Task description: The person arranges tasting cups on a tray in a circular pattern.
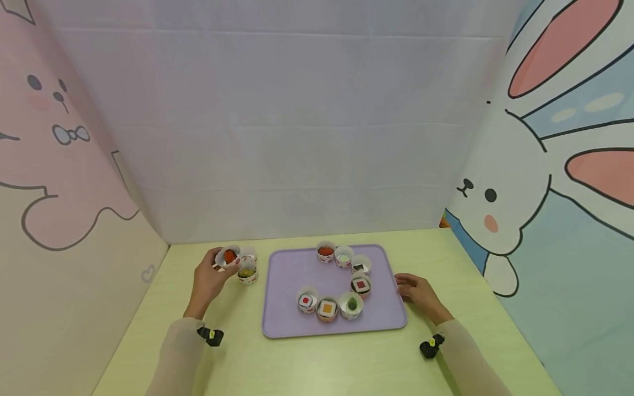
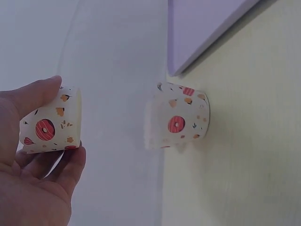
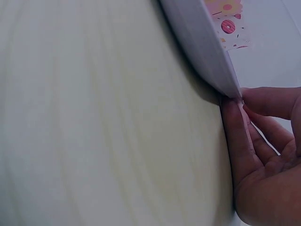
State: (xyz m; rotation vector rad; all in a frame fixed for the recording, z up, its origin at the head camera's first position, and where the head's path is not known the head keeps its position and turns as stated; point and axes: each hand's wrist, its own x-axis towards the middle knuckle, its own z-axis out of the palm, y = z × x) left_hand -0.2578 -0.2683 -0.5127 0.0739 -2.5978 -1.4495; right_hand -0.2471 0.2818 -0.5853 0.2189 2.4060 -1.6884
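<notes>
My left hand [image 1: 208, 279] holds up a small paper baking cup [image 2: 66, 123] printed with doughnuts, thumb on one side and fingers on the other. Something orange-red sits inside it in the head view. Right beside that hand, on the table, are two more paper cups, one [image 1: 247, 274] with a yellow-green filling and another [image 1: 250, 254] partly hidden behind. On the other side, my right hand [image 1: 418, 292] pinches the right rim of a lilac tray [image 1: 287, 275], as the right wrist view shows.
Several filled paper cups stand on the tray in a curve, from one with a red filling [image 1: 325, 251] at the back, round the right side, to one with a red-dotted white piece [image 1: 307, 300] in front. A pale wall [image 1: 297, 137] rises behind the yellowish table [image 1: 327, 363].
</notes>
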